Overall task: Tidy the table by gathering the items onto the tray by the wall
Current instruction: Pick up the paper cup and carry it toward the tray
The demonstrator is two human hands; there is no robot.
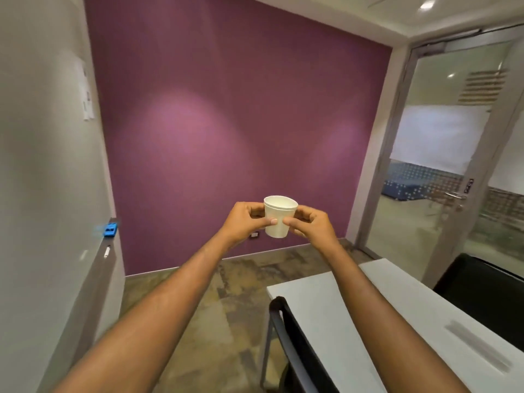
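Cups (279, 217), white and apparently 2 nested (a double rim line shows near the top), held upright in the air at arm's length before the purple wall (226, 123), well above the floor (215, 293) and well apart from the white table (354, 307) at lower right. Left hand (243, 219): fingers curled round the left side of the stack, thumb pressed on its front. Right hand (310, 222): fingers curled round the right side, thumb tip on the front, almost meeting the left thumb. Both grips are narrow pinches on the thin wall, not full wraps.

The tray is not visible in this view; the tabletop section shown carries only a grey strip (479, 347). A black chair (300, 350) stands against the table's near edge, with a second dark chair back (482, 290) on the far side.

Probable hazards:
1. Crushing: squeezing from 2 sides could buckle the soft wall.
2. Separation: if the cups are loosely nested, the lower 1 could slip free and drop to the floor.
3. Tipping: whether the cups hold liquid cannot be told; any tilt might spill it.
4. Collision: turning towards the table with gaze raised risks catching the near chair.
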